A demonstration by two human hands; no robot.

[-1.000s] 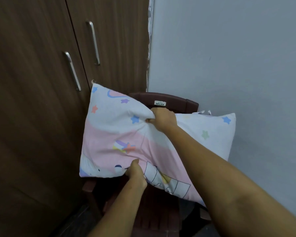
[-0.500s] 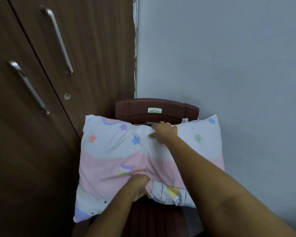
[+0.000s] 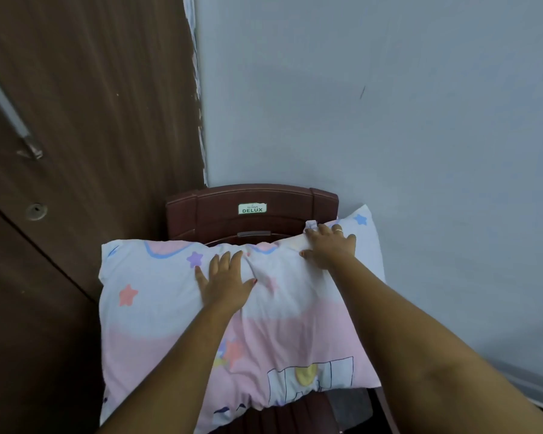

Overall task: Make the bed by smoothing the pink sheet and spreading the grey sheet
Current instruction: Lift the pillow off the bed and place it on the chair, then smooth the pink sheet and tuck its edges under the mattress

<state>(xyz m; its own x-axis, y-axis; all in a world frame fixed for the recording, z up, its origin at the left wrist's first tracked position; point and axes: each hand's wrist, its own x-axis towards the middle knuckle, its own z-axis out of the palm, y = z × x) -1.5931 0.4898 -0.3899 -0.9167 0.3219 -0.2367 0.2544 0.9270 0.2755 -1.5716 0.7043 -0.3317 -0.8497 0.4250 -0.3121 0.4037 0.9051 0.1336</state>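
With left hand (image 3: 224,281) and right hand (image 3: 329,245) flat, gripping nothing, centre the pink-and-white star-print pillow (image 3: 154,308) on the maroon plastic chair (image 3: 220,211); seemingly overhanging its left side.

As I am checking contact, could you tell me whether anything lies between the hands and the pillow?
Nothing visible does. The left hand lies flat on the pillow and the right hand rests on its far edge, both touching the cover directly. The pillow lies on the chair.
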